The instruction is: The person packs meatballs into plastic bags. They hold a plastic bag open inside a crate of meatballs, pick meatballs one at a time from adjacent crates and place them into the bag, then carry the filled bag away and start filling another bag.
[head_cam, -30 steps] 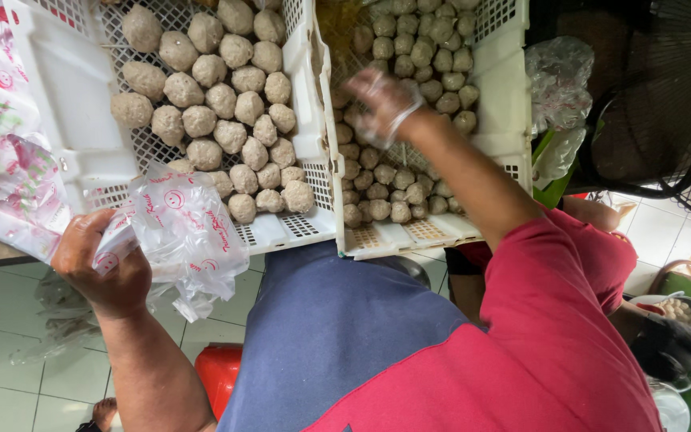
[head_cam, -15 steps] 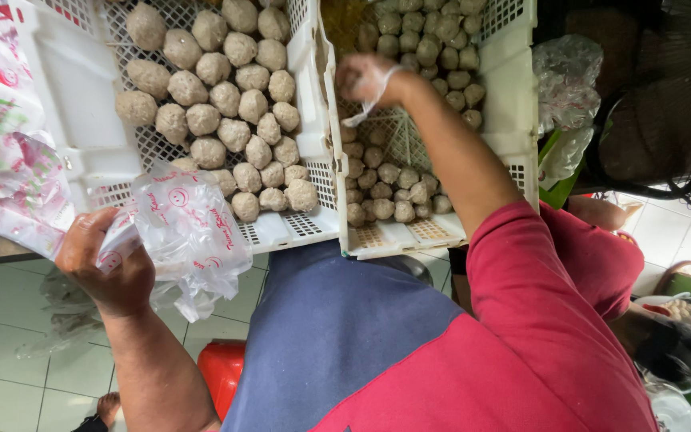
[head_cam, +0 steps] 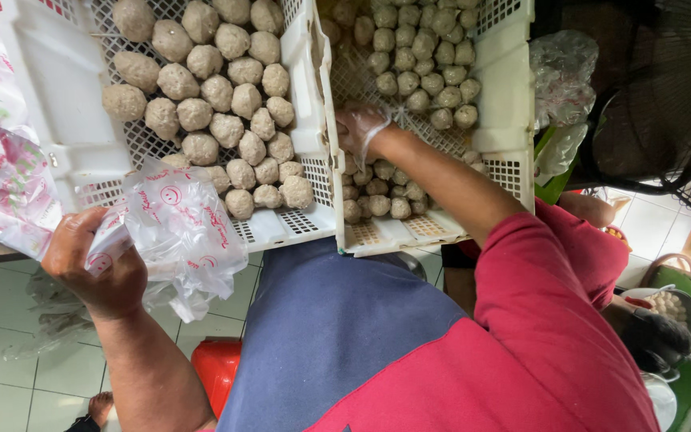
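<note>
From the head camera I see my left hand (head_cam: 93, 268) closed around the gathered neck of a thin clear plastic bag (head_cam: 181, 236) printed with red smiley marks; the grip is a full fist, and the bag hangs crumpled just below the near edge of the left crate (head_cam: 49, 132). That white perforated crate holds large grey-brown meatballs (head_cam: 217, 96), spread loosely toward its right wall. My right hand (head_cam: 361, 128), covered by a thin transparent glove, reaches into the right crate (head_cam: 505, 104), a second white perforated crate touching the first along their shared walls. The fingers curl down among the small meatballs (head_cam: 421, 56) near that crate's left wall; I cannot tell whether the grip has closed on any of them. More small meatballs lie heaped at the near left corner under my forearm. A red sleeve (head_cam: 557, 320) and a blue apron (head_cam: 337, 336) fill the foreground. Beyond the right crate's right wall sits a bunched clear bag (head_cam: 561, 72), and a red bucket (head_cam: 217, 368) stands on the tiled floor (head_cam: 9, 376) below.
</note>
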